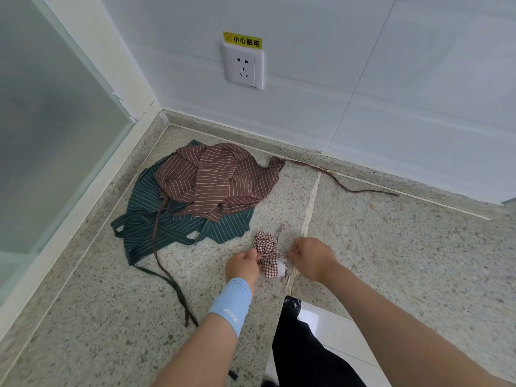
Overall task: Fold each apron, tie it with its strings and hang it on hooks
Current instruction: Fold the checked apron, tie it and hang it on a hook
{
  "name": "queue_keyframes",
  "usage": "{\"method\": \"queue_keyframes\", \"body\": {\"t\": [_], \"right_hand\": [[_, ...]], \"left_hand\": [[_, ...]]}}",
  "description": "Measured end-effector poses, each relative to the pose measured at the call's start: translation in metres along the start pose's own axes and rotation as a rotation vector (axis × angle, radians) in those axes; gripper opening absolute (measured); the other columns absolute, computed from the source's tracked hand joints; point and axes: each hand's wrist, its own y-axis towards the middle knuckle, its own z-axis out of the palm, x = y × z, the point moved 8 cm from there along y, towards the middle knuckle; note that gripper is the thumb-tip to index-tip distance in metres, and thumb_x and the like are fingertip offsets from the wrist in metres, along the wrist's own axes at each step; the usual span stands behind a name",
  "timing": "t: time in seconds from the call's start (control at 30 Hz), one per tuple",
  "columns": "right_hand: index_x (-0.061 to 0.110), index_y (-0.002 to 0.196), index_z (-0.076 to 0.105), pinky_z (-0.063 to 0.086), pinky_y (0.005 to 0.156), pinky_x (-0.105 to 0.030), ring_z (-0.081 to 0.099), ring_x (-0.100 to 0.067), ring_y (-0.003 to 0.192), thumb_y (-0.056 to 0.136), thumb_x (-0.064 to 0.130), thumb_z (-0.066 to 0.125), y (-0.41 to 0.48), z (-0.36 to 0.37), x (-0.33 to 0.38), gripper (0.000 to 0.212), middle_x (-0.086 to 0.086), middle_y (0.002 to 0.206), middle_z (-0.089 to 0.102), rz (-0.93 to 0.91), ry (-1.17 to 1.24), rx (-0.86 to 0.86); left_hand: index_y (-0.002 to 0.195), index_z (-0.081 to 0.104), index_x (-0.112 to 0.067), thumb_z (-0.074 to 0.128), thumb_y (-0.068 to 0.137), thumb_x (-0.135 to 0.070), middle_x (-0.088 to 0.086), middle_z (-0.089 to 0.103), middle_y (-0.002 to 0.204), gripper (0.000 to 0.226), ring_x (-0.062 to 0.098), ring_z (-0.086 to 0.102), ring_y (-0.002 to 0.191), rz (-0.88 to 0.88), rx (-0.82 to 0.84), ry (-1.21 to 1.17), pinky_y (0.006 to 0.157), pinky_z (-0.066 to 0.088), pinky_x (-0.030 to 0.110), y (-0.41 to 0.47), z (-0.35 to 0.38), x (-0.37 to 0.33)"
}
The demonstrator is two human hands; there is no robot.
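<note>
Checked apron (268, 248): red-and-white check, rolled into a small tight bundle; cinched at its middle by its own thin string; a white patch shows at the end nearer me
My left hand (242, 265): fingers curled, pinching the string end just left of the bundle; a pale blue wristband (230, 303) sits behind it on my forearm
My right hand (311, 258): fingers curled, pinching the other string end just right of the bundle
Where it lies: on the speckled stone counter (391, 247), between my two hands, touching both
Around: beyond my left hand a brown striped apron (215, 177) lies crumpled on top of a green striped apron (156, 219); their long dark straps trail left of my left forearm; a wall socket (243, 67) stands well beyond both hands
In the way: a pale seam in the stone runs under my right hand; the heap's edge lies near the bundle's far end
Axis: the bundle's long axis runs away from me, far end tilted slightly left; the pulled string crosses it from hand to hand
</note>
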Motion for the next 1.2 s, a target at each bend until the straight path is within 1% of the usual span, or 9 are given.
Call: {"method": "queue_keyframes", "body": {"t": [0.17,0.3,0.47,0.6,0.73,0.87,1.0,1.1,1.2], "right_hand": [[0.022,0.099,0.065,0.051,0.075,-0.032,0.061,-0.020,0.094,0.096,0.034,0.054,0.001,0.004,-0.008,0.017,0.001,0.102,0.065,0.109,0.059,0.021],[0.020,0.096,0.068,0.049,0.063,-0.027,0.063,-0.018,0.084,0.096,0.031,0.053,0.004,0.004,-0.009,0.017,0.001,0.095,0.066,0.188,0.069,0.012],[0.019,0.100,0.067,0.043,0.057,-0.025,0.062,-0.019,0.084,0.096,0.028,0.050,0.003,0.002,-0.006,0.019,0.001,0.097,0.065,0.225,-0.023,0.010],[0.018,0.099,0.067,0.046,0.057,-0.026,0.062,-0.018,0.080,0.097,0.028,0.050,-0.003,0.000,-0.001,0.020,0.002,0.091,0.065,0.180,0.048,-0.018],[0.025,0.116,0.057,0.060,0.067,-0.031,0.069,-0.016,0.085,0.093,0.029,0.064,-0.016,0.011,0.020,0.025,0.005,0.103,0.067,0.142,0.695,0.045],[0.017,0.113,0.060,0.063,0.069,-0.043,0.073,-0.024,0.080,0.090,0.024,0.070,-0.030,0.002,0.031,0.027,-0.004,0.096,0.072,0.168,0.880,-0.022],[0.012,0.113,0.059,0.062,0.066,-0.038,0.071,-0.020,0.073,0.085,0.021,0.078,-0.051,-0.024,0.038,0.035,-0.011,0.096,0.073,0.143,1.095,-0.071],[0.012,0.121,0.059,0.058,0.069,-0.039,0.072,-0.019,0.078,0.089,0.026,0.074,-0.073,-0.059,0.047,0.038,-0.010,0.100,0.073,0.090,1.084,-0.057],[0.019,0.145,0.039,0.048,0.090,-0.038,0.057,-0.026,0.118,0.090,0.041,0.064,-0.101,-0.117,0.037,0.063,-0.009,0.138,0.050,0.104,0.777,-0.317]], "left_hand": [[0.071,0.065,-0.015,0.056,0.100,-0.017,0.009,0.074,0.087,0.030,0.030,0.073,0.083,-0.045,-0.004,-0.035,0.080,0.061,0.048,0.005,0.001,0.002],[0.078,0.063,-0.006,0.054,0.101,-0.009,0.014,0.071,0.094,0.024,0.026,0.071,0.080,-0.130,-0.007,-0.159,0.058,0.059,0.032,0.002,0.001,0.003],[0.078,0.062,-0.004,0.054,0.101,-0.009,0.017,0.070,0.100,0.025,0.028,0.069,0.082,-0.161,0.038,-0.163,0.071,0.057,0.036,-0.001,0.002,-0.001],[0.091,0.070,-0.007,0.055,0.101,-0.020,0.011,0.075,0.098,0.021,0.025,0.074,0.089,0.055,0.133,-0.062,0.080,0.061,0.045,-0.007,0.000,-0.020],[0.105,0.071,-0.011,0.052,0.102,-0.026,0.007,0.076,0.104,0.025,0.019,0.073,0.097,0.171,0.213,0.023,0.089,0.059,0.043,-0.024,0.000,-0.028],[0.097,0.073,-0.024,0.055,0.094,-0.045,0.003,0.074,0.103,0.028,0.021,0.068,0.103,0.304,0.181,0.119,0.093,0.056,0.047,-0.048,-0.006,-0.047],[0.116,0.060,-0.029,0.079,0.081,-0.021,-0.009,0.062,0.120,0.041,0.007,0.063,0.106,0.406,0.303,0.133,0.090,0.053,0.030,-0.084,-0.003,-0.077],[0.121,0.056,-0.027,0.076,0.082,-0.003,-0.011,0.060,0.120,0.050,-0.001,0.059,0.099,0.495,0.337,0.162,0.077,0.051,0.019,-0.109,-0.003,-0.101],[0.113,0.057,-0.033,0.076,0.082,-0.003,-0.016,0.061,0.112,0.046,-0.005,0.055,0.100,0.596,0.379,0.255,0.081,0.047,0.019,-0.141,0.003,-0.133]]}}
